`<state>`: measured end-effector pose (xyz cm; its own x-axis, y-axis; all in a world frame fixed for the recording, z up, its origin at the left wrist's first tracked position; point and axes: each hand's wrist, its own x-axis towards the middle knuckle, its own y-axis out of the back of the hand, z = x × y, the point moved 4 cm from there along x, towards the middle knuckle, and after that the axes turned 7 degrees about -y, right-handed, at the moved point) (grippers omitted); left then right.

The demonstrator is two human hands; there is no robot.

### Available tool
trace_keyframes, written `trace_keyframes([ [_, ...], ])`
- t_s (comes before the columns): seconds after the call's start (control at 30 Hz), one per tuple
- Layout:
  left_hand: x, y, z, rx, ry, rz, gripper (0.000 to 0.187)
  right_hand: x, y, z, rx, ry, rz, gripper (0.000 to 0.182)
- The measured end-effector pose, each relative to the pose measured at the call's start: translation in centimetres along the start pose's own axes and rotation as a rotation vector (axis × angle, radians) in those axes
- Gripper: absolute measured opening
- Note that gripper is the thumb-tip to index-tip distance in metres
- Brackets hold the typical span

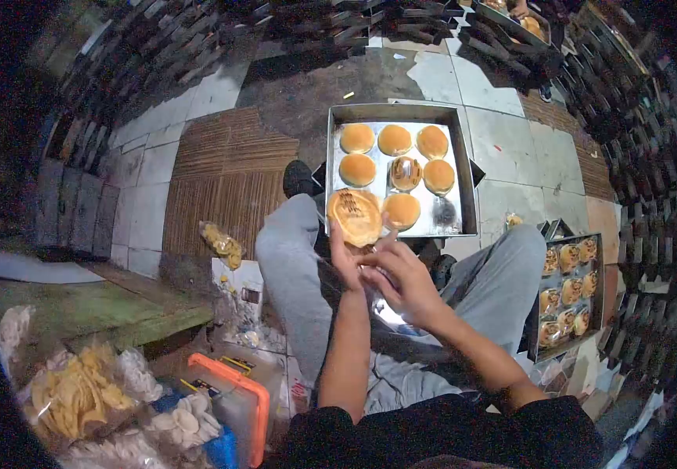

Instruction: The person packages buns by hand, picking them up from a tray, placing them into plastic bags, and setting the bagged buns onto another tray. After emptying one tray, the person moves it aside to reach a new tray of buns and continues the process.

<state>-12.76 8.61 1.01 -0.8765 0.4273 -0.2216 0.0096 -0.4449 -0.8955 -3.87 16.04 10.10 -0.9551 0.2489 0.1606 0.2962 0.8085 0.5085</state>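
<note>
A metal baking tray (470, 168) rests on the floor in front of my knees, with several golden round buns in it. My left hand (344, 254) holds one bun (354, 216) upright by its lower edge, flat browned underside facing me, over the tray's near left corner. My right hand (401, 281) is right beside it, fingers curled, fingertips close to the bun's lower rim; nothing shows in it. One bun in the tray (405, 173) has a dark glossy top.
A second tray (603, 301) of wrapped buns sits by my right knee. Bags of crackers (80, 391) and a clear box with an orange lid (233, 399) lie at the lower left. My grey-trousered legs (295, 273) flank the tray. Stacked dark racks ring the tiled floor.
</note>
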Motion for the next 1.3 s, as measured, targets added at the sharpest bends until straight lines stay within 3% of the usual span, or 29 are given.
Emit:
trace_keyframes([
  [0.03, 0.4, 0.3, -0.1, -0.006, -0.002, 0.004, 0.063, 0.1, -0.1, 0.0, -0.004, -0.001, -0.006, 0.019],
  [0.1, 0.5, -0.2, -0.5, 0.009, 0.041, -0.075, 0.059, -0.1, -0.8, 1.1, 0.275, -0.341, -0.295, 0.013],
  [0.13, 0.0, 0.0, 0.1, 0.083, 0.013, -0.064, 0.057, -0.2, -0.2, 0.3, 0.447, -0.230, -0.416, 0.012],
  [0.17, -0.4, -1.1, 1.5, 0.117, -0.014, -0.044, 0.057, -0.9, 0.9, -0.4, 0.486, -0.139, -0.802, 0.016],
  [0.23, -0.1, 0.1, 3.4, -0.006, -0.036, 0.067, 0.057, -2.9, 1.9, -0.4, 0.904, 0.028, -1.370, 0.017],
  [0.27, -0.6, -0.4, 4.5, -0.028, -0.022, 0.064, 0.058, -2.9, 2.6, 1.1, 0.847, -0.158, -1.125, 0.017],
  [0.3, -1.5, -0.9, 5.4, -0.024, -0.039, 0.063, 0.058, -1.5, 3.1, 1.1, 0.633, -0.338, -0.733, 0.021],
  [0.37, -4.7, -2.0, 6.7, 0.124, -0.049, -0.036, 0.059, 0.3, 3.4, -0.9, 0.315, -0.065, -0.010, 0.027],
  [0.4, -6.9, -2.2, 6.9, 0.221, -0.064, -0.006, 0.062, 0.1, 2.8, -0.6, 0.413, -0.142, -0.168, 0.035],
  [0.43, -9.3, -4.5, 6.9, 0.396, -0.158, 0.043, 0.063, -0.2, 2.0, -0.8, 0.386, -0.024, -0.208, 0.035],
  [0.53, -13.0, -0.9, 10.2, 0.689, -0.088, 0.093, 0.066, -0.7, -0.8, -0.5, 0.283, 0.099, -0.122, 0.026],
  [0.6, -13.8, -1.9, 13.8, 1.905, 0.253, 0.190, 0.059, -0.4, -2.5, 0.9, 0.699, -0.274, -0.086, 0.017],
  [0.63, -13.7, -2.1, 13.7, 1.903, 0.254, 0.201, 0.059, -0.2, -3.5, 1.5, 0.701, -0.274, -0.095, 0.017],
  [0.7, -13.3, -3.6, 14.2, 1.725, -0.316, 0.349, 0.041, 0.9, -4.5, 1.6, 0.595, -0.099, -0.138, 0.017],
  [0.73, -12.6, -1.6, 14.5, 1.773, -0.576, 0.318, 0.033, 1.0, -4.8, 1.5, 0.648, -0.124, -0.182, 0.019],
  [0.77, -12.4, -2.3, 14.6, 1.767, -0.583, 0.312, 0.033, 1.3, -4.8, 0.9, 0.641, -0.118, -0.178, 0.019],
  [0.83, -12.2, -4.5, 14.9, 1.690, -0.827, 0.222, 0.026, 1.6, -4.8, -0.1, 0.738, -0.186, -0.134, 0.022],
  [0.87, -11.8, -4.4, 15.3, 1.684, -0.826, 0.220, 0.026, 1.7, -4.7, -0.5, 0.762, -0.239, -0.149, 0.021],
  [0.93, -11.5, -5.2, 15.5, 1.859, -1.079, -0.207, 0.022, 2.3, -5.0, -0.2, 0.646, -0.147, -0.154, 0.020],
  [0.97, -11.1, -4.7, 15.9, 1.853, -1.080, -0.206, 0.022, 2.8, -4.8, -1.1, 0.533, -0.052, -0.159, 0.019],
  [1.03, -10.4, -3.2, 15.9, 1.703, -0.895, -0.278, 0.013, 2.7, -4.0, -2.3, 0.387, -0.010, -0.142, 0.019],
  [1.07, -10.5, -3.6, 16.0, 1.699, -0.889, -0.277, 0.013, 2.8, -3.2, -3.6, 0.248, 0.038, -0.123, 0.018],
  [1.1, -11.0, -4.8, 16.4, 1.623, -1.014, -0.293, 0.011, 2.4, -2.6, -4.9, 0.244, 0.037, -0.122, 0.018],
  [1.13, -11.3, -5.5, 16.8, 1.543, -1.136, -0.307, 0.010, 1.3, -1.1, -6.7, 0.203, 0.218, 0.079, 0.018],
  [1.17, -11.7, -5.0, 16.8, 1.542, -1.127, -0.304, 0.010, 0.2, -0.1, -7.7, 0.159, 0.392, 0.278, 0.019],
  [1.2, -12.0, -3.7, 16.9, 1.445, -0.929, -0.166, 0.008, 0.2, -0.2, -6.2, 0.159, 0.414, 0.361, 0.016],
  [1.23, -12.2, -2.5, 16.8, 1.337, -0.738, -0.037, 0.008, 1.1, -0.6, -4.1, 0.126, 0.236, 0.269, 0.009],
  [1.27, -12.3, -2.0, 16.2, 1.143, -0.649, 0.124, 0.007, 1.9, -0.8, -1.9, 0.383, 0.033, 0.140, 0.008],
  [1.3, -12.1, -1.8, 15.5, 1.140, -0.646, 0.120, 0.007, 2.3, -1.4, 0.2, 0.638, -0.176, 0.009, 0.008],
])
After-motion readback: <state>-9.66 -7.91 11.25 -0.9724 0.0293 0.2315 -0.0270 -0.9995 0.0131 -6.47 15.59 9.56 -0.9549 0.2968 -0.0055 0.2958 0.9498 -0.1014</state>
